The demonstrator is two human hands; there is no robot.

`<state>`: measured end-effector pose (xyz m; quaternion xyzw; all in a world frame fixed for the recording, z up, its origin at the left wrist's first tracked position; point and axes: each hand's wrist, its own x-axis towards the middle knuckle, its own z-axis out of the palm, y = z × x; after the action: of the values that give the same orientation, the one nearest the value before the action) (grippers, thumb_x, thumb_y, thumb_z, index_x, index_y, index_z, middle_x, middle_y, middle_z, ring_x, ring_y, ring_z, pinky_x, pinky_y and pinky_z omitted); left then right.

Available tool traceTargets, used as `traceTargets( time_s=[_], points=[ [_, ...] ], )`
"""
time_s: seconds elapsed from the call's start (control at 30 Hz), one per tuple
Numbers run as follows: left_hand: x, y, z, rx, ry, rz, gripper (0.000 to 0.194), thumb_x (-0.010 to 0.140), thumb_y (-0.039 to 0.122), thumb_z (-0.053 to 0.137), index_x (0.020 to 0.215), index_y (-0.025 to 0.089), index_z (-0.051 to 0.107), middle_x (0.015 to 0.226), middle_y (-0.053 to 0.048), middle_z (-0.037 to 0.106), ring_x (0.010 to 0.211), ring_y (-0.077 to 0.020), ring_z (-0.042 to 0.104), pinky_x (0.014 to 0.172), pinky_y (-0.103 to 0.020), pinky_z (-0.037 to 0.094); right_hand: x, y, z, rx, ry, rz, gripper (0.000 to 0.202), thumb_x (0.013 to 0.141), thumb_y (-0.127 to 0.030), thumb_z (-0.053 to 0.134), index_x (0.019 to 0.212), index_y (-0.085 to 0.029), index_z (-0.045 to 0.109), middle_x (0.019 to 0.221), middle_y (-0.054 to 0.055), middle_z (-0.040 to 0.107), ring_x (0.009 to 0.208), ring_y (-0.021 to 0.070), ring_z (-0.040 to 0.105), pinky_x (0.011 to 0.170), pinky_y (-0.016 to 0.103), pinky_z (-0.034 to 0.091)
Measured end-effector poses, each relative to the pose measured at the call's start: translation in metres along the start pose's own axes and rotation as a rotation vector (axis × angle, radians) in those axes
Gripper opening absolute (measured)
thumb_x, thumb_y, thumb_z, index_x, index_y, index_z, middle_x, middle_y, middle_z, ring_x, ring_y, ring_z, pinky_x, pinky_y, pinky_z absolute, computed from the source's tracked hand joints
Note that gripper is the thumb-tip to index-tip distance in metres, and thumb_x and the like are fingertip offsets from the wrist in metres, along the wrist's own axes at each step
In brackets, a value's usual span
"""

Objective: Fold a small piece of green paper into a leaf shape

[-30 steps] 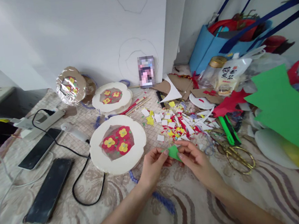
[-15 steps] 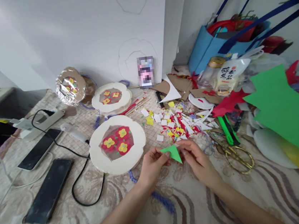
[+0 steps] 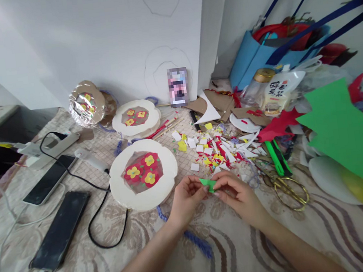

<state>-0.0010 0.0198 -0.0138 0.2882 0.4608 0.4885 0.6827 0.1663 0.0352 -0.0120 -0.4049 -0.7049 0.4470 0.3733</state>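
Note:
A small piece of green paper [image 3: 208, 184] is pinched between both hands, low over the patterned tablecloth. My left hand [image 3: 188, 198] grips its left side, thumb on top. On the right side, the thumb and fingertips of my right hand [image 3: 235, 191] close on the paper, covering part of it. Left of the hands lies a white scalloped plate [image 3: 167, 155] whose see-through middle carries red and yellow paper flowers [image 3: 150, 178]. Just beyond the fingers are scattered paper scraps [image 3: 216, 149] in white, red and yellow. Gold-handled scissors [image 3: 289, 193] rest to the right.
A green cutter [image 3: 278, 160] lies beside the scissors, near a large green paper sheet [image 3: 345, 135]. Leftward are two dark phones [image 3: 61, 230], cables and a glue gun [image 3: 91, 160]. A second flowered plate [image 3: 153, 117] and a blue bag [image 3: 242, 63] stand behind.
My right hand has moved in onto the green paper. The pointed flap that hung down is now folded or turned up, and the visible piece is smaller.

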Motion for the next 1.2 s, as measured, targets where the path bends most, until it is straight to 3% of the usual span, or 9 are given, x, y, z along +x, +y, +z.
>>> traceTargets(
  time_s=[0.27, 0.53, 0.77, 0.9, 1.07, 1.2],
  points=[
    [0.001, -0.006, -0.001, 0.130, -0.025, 0.068, 0.024, 0.067, 0.027, 0.073, 0.074, 0.013, 0.055, 0.066, 0.001, 0.057, 0.061, -0.0083, 0.051, 0.061, -0.022, 0.040, -0.001, -0.001, 0.005, 0.132, 0.022, 0.223, 0.010, 0.086, -0.029, 0.054, 0.082, -0.020, 0.054, 0.076, 0.001, 0.054, 0.069, 0.0133, 0.052, 0.061, 0.022, 0.043],
    [0.002, -0.012, -0.002, 0.143, -0.015, 0.052, 0.025, 0.065, 0.027, 0.074, 0.070, 0.014, 0.054, 0.064, 0.001, 0.058, 0.059, -0.0082, 0.051, 0.059, -0.021, 0.039, -0.002, 0.004, 0.009, 0.211, 0.074, 0.306, 0.012, 0.084, -0.031, 0.057, 0.082, -0.020, 0.054, 0.077, 0.001, 0.058, 0.069, 0.0137, 0.053, 0.062, 0.023, 0.043],
    [0.000, -0.002, 0.001, 0.040, -0.004, -0.039, 0.027, 0.068, 0.034, 0.072, 0.073, 0.014, 0.055, 0.061, 0.001, 0.061, 0.058, -0.0106, 0.055, 0.062, -0.024, 0.043, -0.002, 0.002, 0.002, 0.129, -0.015, 0.167, 0.005, 0.084, -0.025, 0.057, 0.087, -0.021, 0.055, 0.085, 0.002, 0.056, 0.079, 0.0151, 0.056, 0.071, 0.025, 0.046],
    [0.000, 0.000, 0.001, 0.009, -0.001, -0.026, 0.028, 0.065, 0.034, 0.074, 0.074, 0.014, 0.057, 0.061, 0.003, 0.060, 0.055, -0.0085, 0.053, 0.057, -0.022, 0.041, -0.001, -0.001, -0.007, 0.043, -0.122, 0.081, 0.017, 0.084, -0.019, 0.056, 0.101, -0.024, 0.055, 0.095, 0.003, 0.057, 0.086, 0.0160, 0.057, 0.077, 0.028, 0.047],
    [0.000, -0.001, 0.002, 0.065, -0.015, 0.008, 0.026, 0.064, 0.030, 0.076, 0.073, 0.012, 0.058, 0.061, 0.001, 0.060, 0.055, -0.0081, 0.052, 0.056, -0.021, 0.041, 0.001, -0.003, -0.008, 0.014, -0.070, 0.025, 0.004, 0.087, -0.021, 0.053, 0.088, -0.022, 0.057, 0.094, 0.004, 0.057, 0.091, 0.0173, 0.056, 0.080, 0.028, 0.045],
    [-0.001, -0.003, 0.003, 0.029, -0.004, 0.007, 0.027, 0.065, 0.025, 0.075, 0.081, 0.015, 0.055, 0.065, 0.001, 0.061, 0.057, -0.0098, 0.055, 0.057, -0.023, 0.044, 0.002, -0.002, -0.004, 0.084, -0.084, 0.118, 0.008, 0.088, -0.027, 0.052, 0.084, -0.021, 0.055, 0.087, 0.003, 0.056, 0.082, 0.0161, 0.055, 0.071, 0.026, 0.045]
  ],
)
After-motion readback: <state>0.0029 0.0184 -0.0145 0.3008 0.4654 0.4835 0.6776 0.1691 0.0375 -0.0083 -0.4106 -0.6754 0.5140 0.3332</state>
